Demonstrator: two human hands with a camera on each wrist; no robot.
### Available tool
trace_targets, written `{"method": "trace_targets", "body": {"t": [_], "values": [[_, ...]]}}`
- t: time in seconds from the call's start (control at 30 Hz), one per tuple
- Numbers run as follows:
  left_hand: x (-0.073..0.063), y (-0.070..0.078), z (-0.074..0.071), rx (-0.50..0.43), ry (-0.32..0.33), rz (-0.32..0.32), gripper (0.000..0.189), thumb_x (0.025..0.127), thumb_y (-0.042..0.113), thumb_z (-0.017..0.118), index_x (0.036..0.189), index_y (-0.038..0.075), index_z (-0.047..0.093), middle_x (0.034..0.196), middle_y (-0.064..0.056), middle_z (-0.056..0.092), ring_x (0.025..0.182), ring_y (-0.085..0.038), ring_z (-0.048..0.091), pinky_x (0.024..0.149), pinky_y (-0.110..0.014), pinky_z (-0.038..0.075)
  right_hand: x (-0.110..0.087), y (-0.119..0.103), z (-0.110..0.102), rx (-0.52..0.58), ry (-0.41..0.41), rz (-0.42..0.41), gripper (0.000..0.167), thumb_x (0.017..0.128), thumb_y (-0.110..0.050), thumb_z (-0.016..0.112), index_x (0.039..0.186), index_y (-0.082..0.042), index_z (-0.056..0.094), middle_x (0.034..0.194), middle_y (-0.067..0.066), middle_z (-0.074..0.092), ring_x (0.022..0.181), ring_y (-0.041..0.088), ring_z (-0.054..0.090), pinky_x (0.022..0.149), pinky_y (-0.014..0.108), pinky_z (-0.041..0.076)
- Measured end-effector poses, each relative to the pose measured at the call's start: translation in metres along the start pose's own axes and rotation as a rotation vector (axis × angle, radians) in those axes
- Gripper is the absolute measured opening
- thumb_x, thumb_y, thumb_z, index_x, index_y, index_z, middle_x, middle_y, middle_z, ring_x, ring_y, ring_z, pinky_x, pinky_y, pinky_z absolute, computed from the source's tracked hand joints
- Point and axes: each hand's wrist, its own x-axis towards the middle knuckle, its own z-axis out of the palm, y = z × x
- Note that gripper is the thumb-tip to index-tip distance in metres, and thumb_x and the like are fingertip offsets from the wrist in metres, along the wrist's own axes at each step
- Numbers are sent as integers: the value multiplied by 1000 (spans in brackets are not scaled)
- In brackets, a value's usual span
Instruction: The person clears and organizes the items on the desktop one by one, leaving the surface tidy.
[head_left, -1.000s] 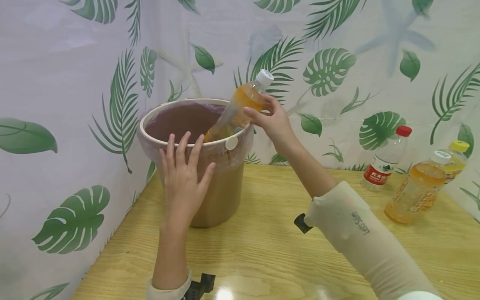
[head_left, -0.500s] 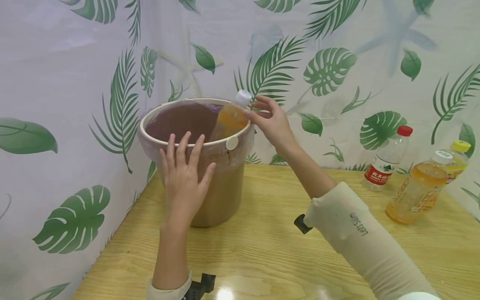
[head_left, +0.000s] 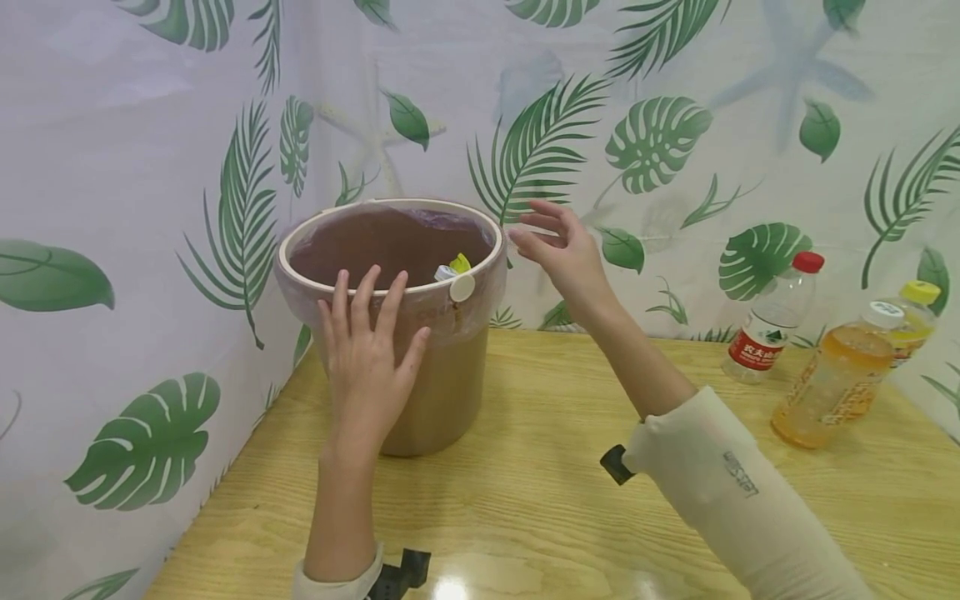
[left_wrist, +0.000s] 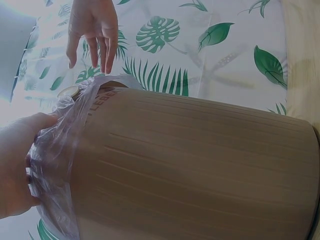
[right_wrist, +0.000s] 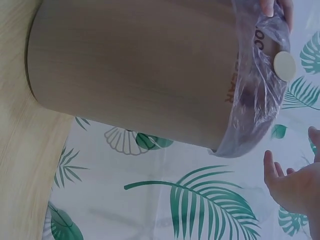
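Observation:
A brown bin [head_left: 450, 392] with a cream rim stands on the wooden table, lined with a thin, clear purplish plastic bag [right_wrist: 252, 117] folded over its edge. My left hand [head_left: 366, 358] rests against the near side of it, straight fingertips over the rim. My right hand [head_left: 570, 262] hovers just right of the rim, holding nothing, fingers loosely bent. Inside the bin, a white bottle cap [head_left: 445, 273] and a yellow piece [head_left: 461, 263] show above the near rim; what lies below them is hidden. The left wrist view shows the right hand [left_wrist: 96, 25] apart from the bin.
On the table's right side stand a clear bottle [head_left: 767, 329] with red cap and label, an orange drink bottle [head_left: 836, 383] with white cap, and a yellow-capped bottle [head_left: 918, 312] partly behind it. A leaf-patterned sheet [head_left: 675, 50] rises behind and along the left.
The white-capped orange bottle has left my right hand and dropped into the bin; its white cap sits low inside. My right hand has drawn slightly right. The left hand has stayed put.

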Motion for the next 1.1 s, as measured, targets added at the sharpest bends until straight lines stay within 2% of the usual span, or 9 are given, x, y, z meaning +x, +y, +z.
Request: {"method": "trace_targets", "body": {"t": [0.3,0.6,0.7,0.9,1.1], "values": [[-1,0,0,7,-7,-9,56,88,31,61,138,15,40,144,-11,27,137,-28,4,108,-49,-2,-23,-2,-37,72,38,-28,53,86,-11,65,132,-2,41,127,16,46,111,23,51,90,29,45],[-2,-1,0,19,-16,-9,57,88,31,60,139,15,39,144,-11,26,137,-28,4,108,-49,-2,-56,-9,-92,8,149,-41,54,86,-13,65,134,-6,40,129,12,44,108,17,52,87,19,45],[-3,-1,1,19,-13,-8,57,88,31,60,139,15,39,144,-11,26,137,-28,4,108,-50,-2,-67,-10,-113,-16,221,-66,53,85,-10,66,132,-8,42,126,9,47,108,16,52,84,16,45],[-4,-1,2,23,2,-2,58,88,30,61,139,15,39,144,-11,27,137,-29,6,108,-51,0,-90,-14,-156,24,422,-105,51,81,-4,69,127,-9,48,120,5,53,108,15,53,80,12,45],[-4,-1,3,27,0,4,58,88,31,60,139,16,38,144,-11,26,137,-28,5,108,-50,-1,-116,-17,-194,15,617,-30,57,80,-7,70,130,-13,45,124,2,50,112,12,48,83,10,42]]}}
